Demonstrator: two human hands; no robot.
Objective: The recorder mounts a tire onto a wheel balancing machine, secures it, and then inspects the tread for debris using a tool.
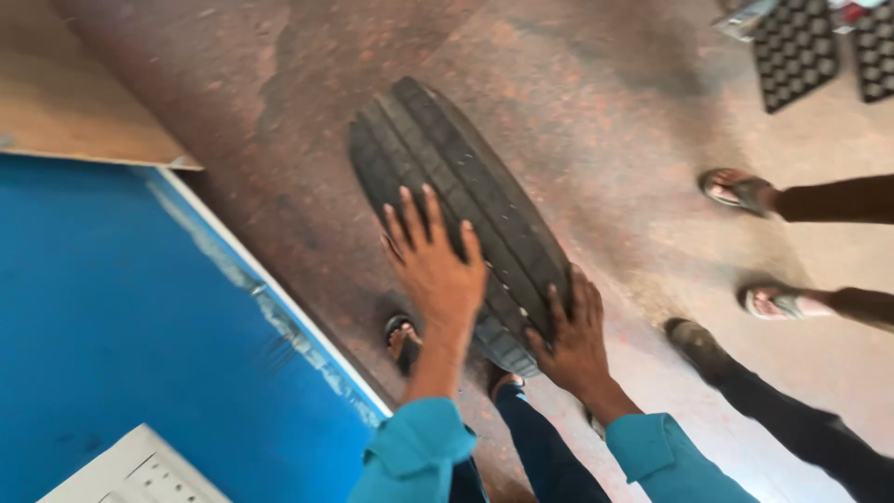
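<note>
Head view, looking down at a stained reddish-brown floor (605,121).

A black tyre (456,186) stands upright on its tread, running from upper left to lower right, ribbed tread facing the camera. It is in the middle of the view, right in front of the person's feet.

Left hand (435,265): palm flat on the top of the tread, fingers spread and pointing up the tyre. Pressed down, not wrapped round anything.

Right hand (573,335): lower on the tyre, at its near right edge, fingers laid over the tread and curling onto the side. Whether they hook the rim or only press cannot be told.

Both arms wear teal sleeves (419,447). Below, dark blue trousers, and a sandalled foot (402,340) just left of the tyre's base.

To the left, a blue panel (121,317) with a white edge, close to the tyre but apart from it.

To the right, other people's feet: two in sandals (745,191), one in a dark shoe (697,345), well clear of the tyre.

Top right, black gridded mats (793,47).
</note>
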